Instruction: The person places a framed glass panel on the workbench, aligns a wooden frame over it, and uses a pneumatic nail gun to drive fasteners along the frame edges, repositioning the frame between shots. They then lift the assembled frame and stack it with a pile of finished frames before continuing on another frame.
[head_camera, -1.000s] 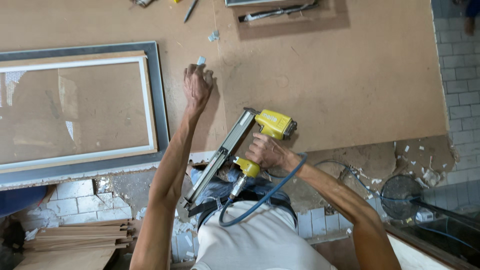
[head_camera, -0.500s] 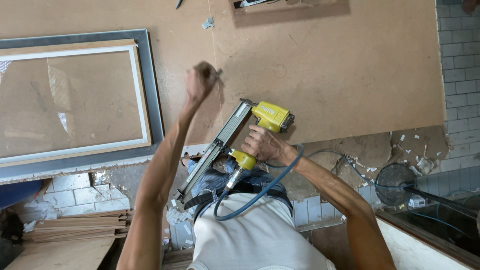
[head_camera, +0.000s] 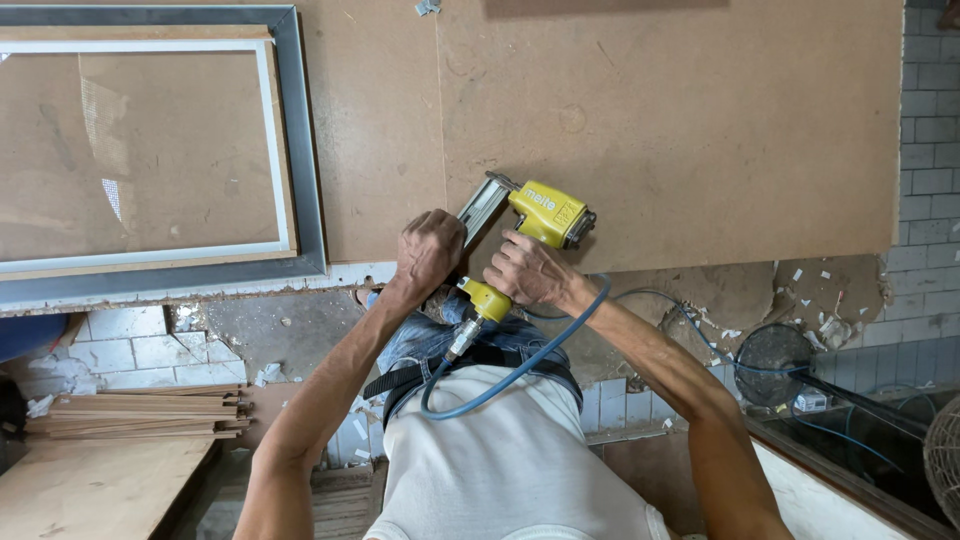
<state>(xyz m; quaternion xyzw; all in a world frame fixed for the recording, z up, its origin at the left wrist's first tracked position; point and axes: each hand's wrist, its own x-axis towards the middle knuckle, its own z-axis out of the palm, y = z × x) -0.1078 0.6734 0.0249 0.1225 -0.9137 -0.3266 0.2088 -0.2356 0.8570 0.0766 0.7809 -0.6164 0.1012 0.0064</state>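
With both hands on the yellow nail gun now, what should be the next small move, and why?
Probably steady the magazine and seat it fully. The left hand wraps the grey magazine, while the right hand grips the handle of the nail gun, which lies on the brown board. The blue hose hangs slack, so nothing pulls on the tool.

bare arms, white sleeveless shirt (head_camera: 520, 460), blue jeans (head_camera: 420, 340) (black belt (head_camera: 400, 380)).

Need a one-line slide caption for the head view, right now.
Right hand grips a yellow nail gun while left hand holds its magazine over a brown board.
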